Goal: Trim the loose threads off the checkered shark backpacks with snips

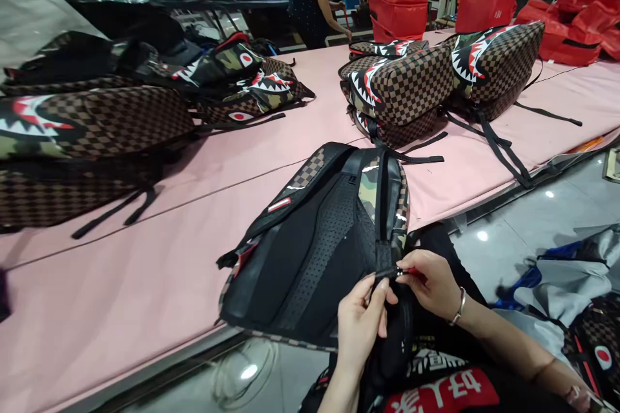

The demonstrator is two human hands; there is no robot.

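A backpack [314,251] lies with its black padded back facing up, at the near edge of the pink-covered table [159,277]. Its sides show brown check and camouflage. My left hand [361,319] pinches the end of a black strap [386,274] over the backpack's lower right part. Close beside it, my right hand [431,284] has its thumb and fingers closed around a small red object [415,272] with a metallic tip touching the strap end. My fingers hide most of that object, so its kind is unclear.
Checked shark-mouth backpacks lie in a left pile [140,116] and a right pile [416,84]. Red bags [397,13] stand at the far end. A person in dark clothes [310,6] bends beyond the table. More bags and grey material [557,290] lie on the floor at right.
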